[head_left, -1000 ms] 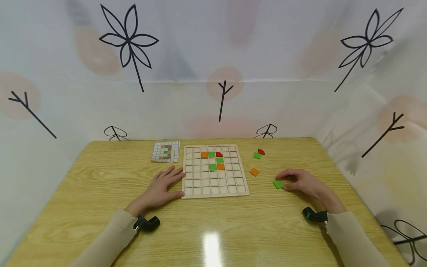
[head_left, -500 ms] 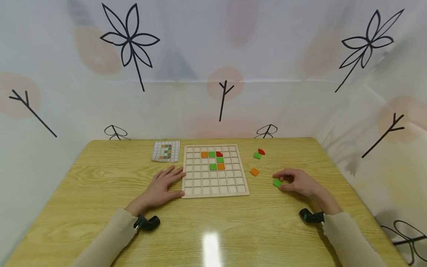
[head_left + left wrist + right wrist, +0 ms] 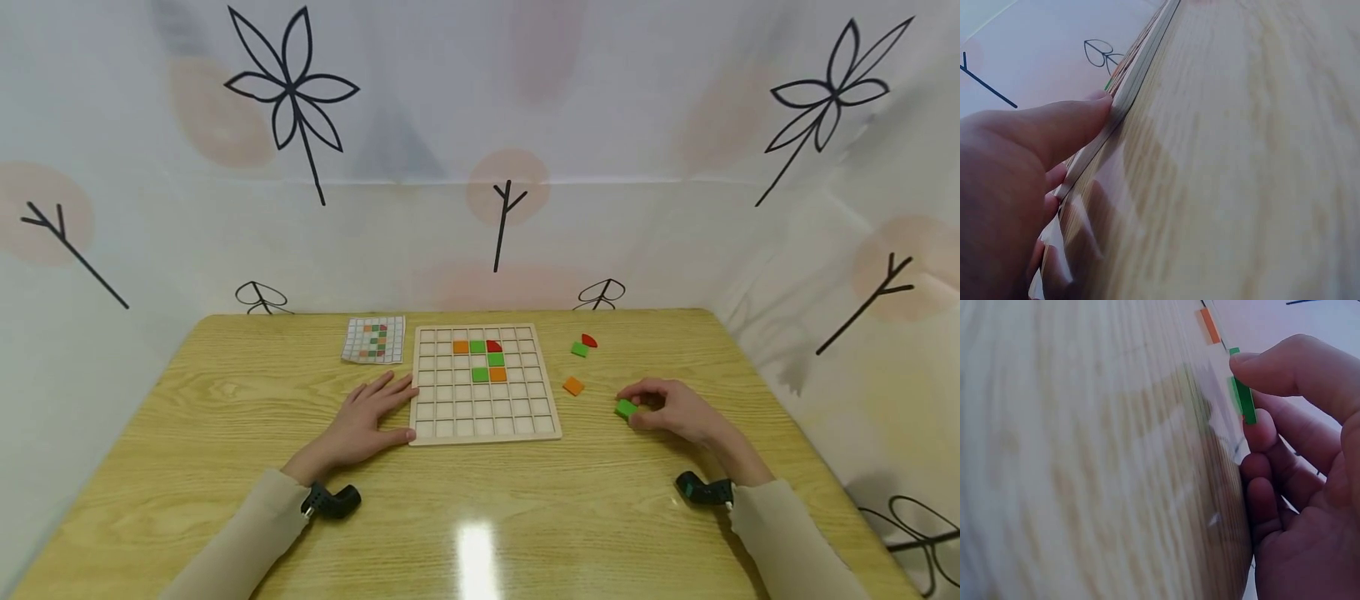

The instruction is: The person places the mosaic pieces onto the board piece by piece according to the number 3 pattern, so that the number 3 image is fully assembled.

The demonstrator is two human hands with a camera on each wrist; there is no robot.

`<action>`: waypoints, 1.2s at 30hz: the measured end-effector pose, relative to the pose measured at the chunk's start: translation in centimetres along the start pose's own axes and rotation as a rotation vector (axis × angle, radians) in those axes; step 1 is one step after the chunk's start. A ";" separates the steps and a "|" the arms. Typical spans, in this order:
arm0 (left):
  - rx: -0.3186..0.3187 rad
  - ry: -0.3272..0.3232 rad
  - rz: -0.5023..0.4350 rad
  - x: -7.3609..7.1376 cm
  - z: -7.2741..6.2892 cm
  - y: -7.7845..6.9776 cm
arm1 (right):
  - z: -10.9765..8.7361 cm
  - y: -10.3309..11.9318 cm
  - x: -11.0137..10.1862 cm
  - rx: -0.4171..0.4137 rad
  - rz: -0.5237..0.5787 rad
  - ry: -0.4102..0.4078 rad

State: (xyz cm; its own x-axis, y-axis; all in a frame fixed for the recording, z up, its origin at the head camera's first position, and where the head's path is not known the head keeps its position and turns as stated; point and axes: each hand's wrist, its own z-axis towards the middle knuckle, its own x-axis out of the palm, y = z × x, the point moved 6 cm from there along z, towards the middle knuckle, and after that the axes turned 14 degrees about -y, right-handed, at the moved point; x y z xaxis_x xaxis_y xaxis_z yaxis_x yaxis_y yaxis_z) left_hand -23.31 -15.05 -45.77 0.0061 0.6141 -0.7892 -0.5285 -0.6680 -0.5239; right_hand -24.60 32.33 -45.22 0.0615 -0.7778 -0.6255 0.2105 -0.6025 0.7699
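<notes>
In the head view a pale wooden grid board [image 3: 442, 409] bears several orange, green and red tiles in its upper cells. My left hand [image 3: 366, 422] lies with spread, fairly straight fingers, its fingertips and thumb touching the board's left edge. The left wrist view has that thumb [image 3: 1082, 122] against the board's side. Right of the board, my right hand [image 3: 673, 408] pinches a green square tile [image 3: 626, 409] between thumb and fingers. In the right wrist view the tile [image 3: 1246, 403] shows edge-on, tipped up off the wood, with the other fingers curled below.
Between the board and my right hand lies an orange tile [image 3: 573, 386]. Farther back are another green tile [image 3: 580, 349] and a red rounded piece [image 3: 589, 341]. A printed grid card [image 3: 373, 340] lies at the board's upper left. Patterned cloth [image 3: 420, 233] hangs behind the table.
My right hand has shifted slightly left and closed its thumb and fingers on the green tile, which now stands a little raised. The left hand has stayed put.
</notes>
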 end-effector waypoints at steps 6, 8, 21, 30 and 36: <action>0.005 -0.002 0.002 0.0 0.0 -0.1 | 0.0 0.5 0.0 0.015 0.019 -0.004; 0.005 -0.002 0.004 0.0 0.0 0.0 | -0.1 0.7 -0.1 0.010 0.015 -0.011; 0.028 -0.029 0.004 0.0 0.0 -0.2 | 0.7 2.1 0.8 -0.029 -0.090 -0.027; 0.028 -0.026 0.009 0.0 0.0 -0.2 | 1.6 3.4 2.9 -0.091 -0.073 -0.017; 0.037 -0.036 0.012 0.1 0.0 -0.1 | 2.4 5.1 4.9 -0.194 -0.063 -0.013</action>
State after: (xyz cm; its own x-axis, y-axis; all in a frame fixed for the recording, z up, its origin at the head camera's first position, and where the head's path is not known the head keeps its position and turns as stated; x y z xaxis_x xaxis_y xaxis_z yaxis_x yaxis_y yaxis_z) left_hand -23.29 -14.96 -45.79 -0.0302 0.6214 -0.7829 -0.5592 -0.6597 -0.5021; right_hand -25.54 25.02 -44.00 0.0301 -0.7428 -0.6688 0.3978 -0.6050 0.6898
